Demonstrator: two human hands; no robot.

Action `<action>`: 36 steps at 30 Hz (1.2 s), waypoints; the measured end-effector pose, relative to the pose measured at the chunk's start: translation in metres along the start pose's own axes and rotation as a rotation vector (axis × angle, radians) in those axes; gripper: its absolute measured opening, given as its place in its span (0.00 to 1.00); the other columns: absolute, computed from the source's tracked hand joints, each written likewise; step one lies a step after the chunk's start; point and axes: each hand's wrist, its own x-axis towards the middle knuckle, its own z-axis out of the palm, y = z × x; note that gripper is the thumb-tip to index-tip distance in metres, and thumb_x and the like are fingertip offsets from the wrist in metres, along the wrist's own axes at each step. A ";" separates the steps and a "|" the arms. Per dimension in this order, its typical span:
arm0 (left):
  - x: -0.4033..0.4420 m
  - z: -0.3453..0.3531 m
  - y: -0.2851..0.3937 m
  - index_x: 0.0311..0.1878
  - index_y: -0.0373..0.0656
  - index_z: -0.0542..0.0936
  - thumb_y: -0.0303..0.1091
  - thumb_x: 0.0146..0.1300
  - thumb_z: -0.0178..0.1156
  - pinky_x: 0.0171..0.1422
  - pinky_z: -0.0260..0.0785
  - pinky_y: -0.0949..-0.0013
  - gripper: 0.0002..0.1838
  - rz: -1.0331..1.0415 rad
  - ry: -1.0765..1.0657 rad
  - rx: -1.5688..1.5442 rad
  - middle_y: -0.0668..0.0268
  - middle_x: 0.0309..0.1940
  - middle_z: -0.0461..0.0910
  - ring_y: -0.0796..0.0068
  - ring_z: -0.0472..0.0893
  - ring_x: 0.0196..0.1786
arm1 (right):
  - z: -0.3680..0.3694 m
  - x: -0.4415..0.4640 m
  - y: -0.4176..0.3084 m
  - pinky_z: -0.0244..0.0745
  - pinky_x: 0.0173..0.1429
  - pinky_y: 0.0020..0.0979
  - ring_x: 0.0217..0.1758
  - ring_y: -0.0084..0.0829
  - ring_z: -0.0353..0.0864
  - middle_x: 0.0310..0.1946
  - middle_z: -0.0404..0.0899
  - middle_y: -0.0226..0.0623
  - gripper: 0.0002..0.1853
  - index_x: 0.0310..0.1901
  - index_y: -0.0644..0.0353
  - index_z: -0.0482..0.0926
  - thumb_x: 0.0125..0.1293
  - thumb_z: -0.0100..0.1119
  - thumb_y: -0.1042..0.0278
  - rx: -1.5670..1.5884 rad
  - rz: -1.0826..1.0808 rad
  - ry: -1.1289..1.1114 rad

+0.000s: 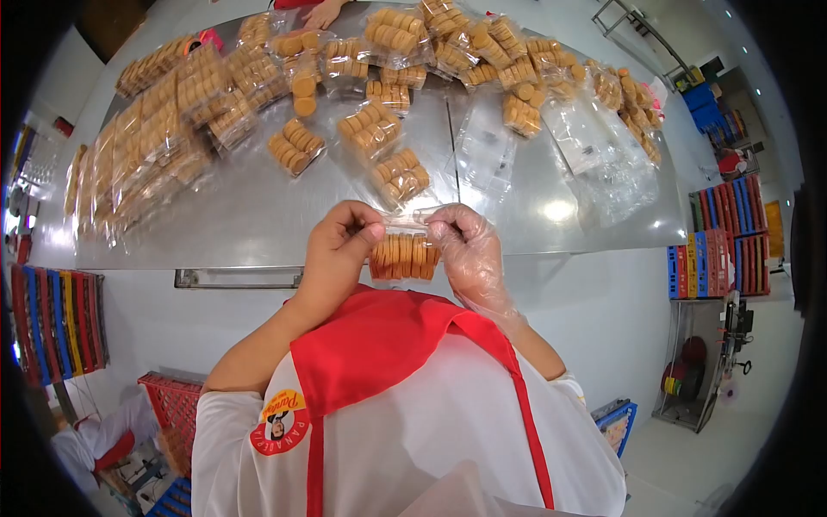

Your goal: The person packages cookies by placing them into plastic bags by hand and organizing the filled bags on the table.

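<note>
Between my two hands hangs a clear plastic bag of round cookies [403, 257], stacked in rows, at the table's near edge. My left hand [343, 246] is bare and pinches the top of the bag at its left corner. The right corner is pinched by my right hand [465, 252], which wears a clear plastic glove. The bag's top edge is stretched between the fingertips. Just beyond my hands lie a filled cookie bag [403, 177] and another cookie bag [370, 129]. A smaller bag of cookies [295, 146] lies farther left.
Many filled bags [142, 155] are piled along the left of the metal table [258, 211], and more [482, 39] line the far side. Flat clear bags [599, 159] lie at right. Another person's hand [323, 14] rests at the far edge. Coloured crates [60, 323] stand beside the table.
</note>
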 end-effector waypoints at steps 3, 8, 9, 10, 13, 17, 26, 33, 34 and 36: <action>0.005 -0.007 0.001 0.46 0.39 0.76 0.28 0.72 0.57 0.37 0.65 0.77 0.04 -0.001 -0.062 0.159 0.72 0.32 0.75 0.85 0.71 0.33 | 0.001 0.001 0.000 0.70 0.45 0.25 0.38 0.20 0.71 0.31 0.76 0.28 0.04 0.40 0.67 0.80 0.70 0.55 0.78 0.090 0.089 -0.005; 0.010 -0.014 0.009 0.43 0.39 0.75 0.33 0.74 0.55 0.34 0.65 0.75 0.07 -0.043 -0.153 0.353 0.72 0.27 0.73 0.83 0.71 0.29 | -0.012 0.007 0.000 0.69 0.45 0.25 0.36 0.20 0.71 0.31 0.77 0.28 0.04 0.40 0.64 0.79 0.71 0.57 0.74 0.092 0.109 -0.149; 0.011 -0.014 0.010 0.43 0.38 0.76 0.34 0.74 0.56 0.35 0.67 0.73 0.09 -0.079 -0.172 0.311 0.71 0.27 0.74 0.82 0.72 0.30 | -0.014 0.011 0.005 0.70 0.46 0.26 0.37 0.20 0.71 0.32 0.77 0.28 0.04 0.40 0.64 0.79 0.72 0.57 0.73 0.023 0.021 -0.174; 0.012 -0.015 0.011 0.43 0.36 0.76 0.35 0.74 0.56 0.37 0.69 0.71 0.10 -0.115 -0.190 0.269 0.69 0.27 0.75 0.80 0.74 0.30 | -0.015 0.017 0.013 0.70 0.46 0.27 0.37 0.21 0.72 0.32 0.77 0.28 0.05 0.40 0.63 0.79 0.72 0.58 0.71 -0.045 -0.066 -0.199; 0.016 -0.014 0.003 0.44 0.35 0.76 0.36 0.74 0.57 0.38 0.69 0.73 0.11 -0.097 -0.181 0.260 0.69 0.29 0.76 0.81 0.75 0.32 | -0.014 0.016 0.013 0.72 0.49 0.27 0.41 0.21 0.74 0.36 0.79 0.29 0.06 0.39 0.62 0.79 0.72 0.60 0.69 0.072 0.035 -0.241; 0.021 -0.011 -0.017 0.43 0.39 0.76 0.37 0.74 0.57 0.39 0.67 0.76 0.10 0.109 -0.104 0.189 0.72 0.31 0.75 0.83 0.73 0.33 | -0.006 0.014 0.008 0.70 0.47 0.29 0.40 0.21 0.73 0.34 0.79 0.28 0.09 0.40 0.63 0.79 0.72 0.60 0.65 0.174 0.139 -0.180; -0.011 -0.005 -0.011 0.35 0.41 0.76 0.34 0.72 0.60 0.42 0.69 0.76 0.10 -0.417 0.048 -0.407 0.70 0.33 0.77 0.84 0.73 0.35 | 0.002 0.001 -0.006 0.67 0.40 0.24 0.35 0.16 0.68 0.31 0.75 0.24 0.13 0.41 0.64 0.80 0.73 0.60 0.61 0.320 0.403 -0.267; -0.007 -0.014 -0.016 0.34 0.42 0.74 0.32 0.69 0.60 0.35 0.63 0.76 0.08 -0.405 0.052 -0.266 0.71 0.30 0.74 0.85 0.69 0.32 | 0.003 0.008 0.010 0.69 0.39 0.24 0.34 0.16 0.70 0.30 0.76 0.25 0.10 0.41 0.65 0.81 0.72 0.59 0.66 0.110 0.301 -0.280; -0.008 -0.015 -0.020 0.34 0.42 0.74 0.30 0.69 0.60 0.34 0.63 0.76 0.07 -0.398 0.052 -0.246 0.71 0.29 0.73 0.85 0.69 0.31 | 0.005 0.009 0.014 0.69 0.40 0.24 0.34 0.16 0.71 0.29 0.76 0.25 0.10 0.42 0.66 0.81 0.72 0.58 0.67 0.080 0.271 -0.264; -0.008 -0.015 -0.024 0.33 0.42 0.74 0.28 0.67 0.58 0.33 0.63 0.77 0.06 -0.376 0.083 -0.258 0.72 0.29 0.73 0.86 0.69 0.31 | 0.009 0.010 0.014 0.71 0.42 0.24 0.35 0.18 0.73 0.30 0.78 0.27 0.10 0.44 0.66 0.81 0.71 0.56 0.68 0.107 0.292 -0.247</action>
